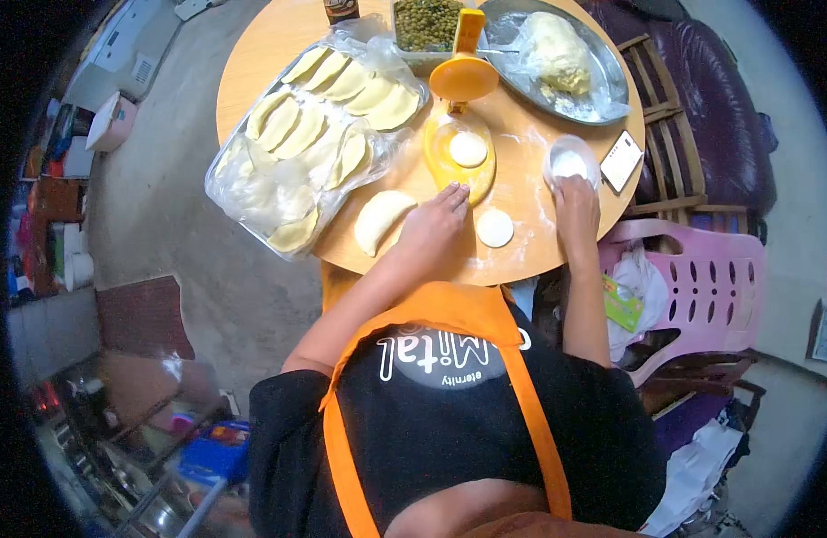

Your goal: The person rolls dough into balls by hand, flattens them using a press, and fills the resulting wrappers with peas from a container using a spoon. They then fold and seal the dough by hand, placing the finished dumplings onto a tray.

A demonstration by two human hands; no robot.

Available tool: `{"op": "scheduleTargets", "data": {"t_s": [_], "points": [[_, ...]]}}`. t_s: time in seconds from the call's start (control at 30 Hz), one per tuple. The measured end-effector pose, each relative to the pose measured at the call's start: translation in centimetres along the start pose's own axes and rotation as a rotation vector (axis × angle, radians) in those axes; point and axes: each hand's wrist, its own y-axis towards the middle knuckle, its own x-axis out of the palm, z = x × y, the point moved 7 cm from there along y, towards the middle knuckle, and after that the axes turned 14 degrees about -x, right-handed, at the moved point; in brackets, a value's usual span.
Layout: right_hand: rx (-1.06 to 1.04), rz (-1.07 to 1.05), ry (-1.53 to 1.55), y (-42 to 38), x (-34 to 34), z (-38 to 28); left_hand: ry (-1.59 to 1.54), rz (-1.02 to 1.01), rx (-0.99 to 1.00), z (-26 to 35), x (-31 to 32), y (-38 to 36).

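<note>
My left hand (439, 220) rests with its fingers stretched out on the near edge of a yellow hand press (485, 170). The press is open, its round top plate (463, 79) raised, and a small pale dough ball (468, 150) sits on its base. Over on the right, my right hand (574, 204) reaches into a small bowl (589, 146) of white powder, its fingertips hidden there. Between my hands lies a flat white disc (495, 229). A folded half-moon pastry (380, 221) lies left of my left hand.
A tray (218, 154) of half-moon pastries, partly under plastic, covers the table's left. Behind the press stand a container of green filling (427, 25) and a metal platter (602, 56) with a large dough lump (558, 56). A phone (622, 161) lies near a pink chair (714, 282).
</note>
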Motion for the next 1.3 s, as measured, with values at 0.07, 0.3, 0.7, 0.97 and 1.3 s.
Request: {"op": "scheduleTargets", "data": {"t_s": [0.07, 0.3, 0.7, 0.97, 1.3], "points": [[-0.063, 0.162, -0.077, 1.1, -2.0, -1.1, -0.054, -0.042, -0.006, -0.3, -0.4, 0.6], [-0.340, 0.105, 0.475, 0.0, -1.1, -8.7, -0.099, -0.151, -0.208, -3.0, -1.8, 3.6], [-0.001, -0.063, 0.149, -6.7, 4.0, -3.9, -0.268, -0.024, -0.222, -2.4, -3.7, 4.0], [-0.095, 0.041, 0.764, -1.6, 4.4, -6.7, -0.401, -0.073, -0.251, -1.5, -3.3, 3.4], [0.231, -0.019, 0.639, -1.9, 3.0, -5.0, -1.106, -0.479, -0.570, -1.8, 1.3, 1.8]]}}
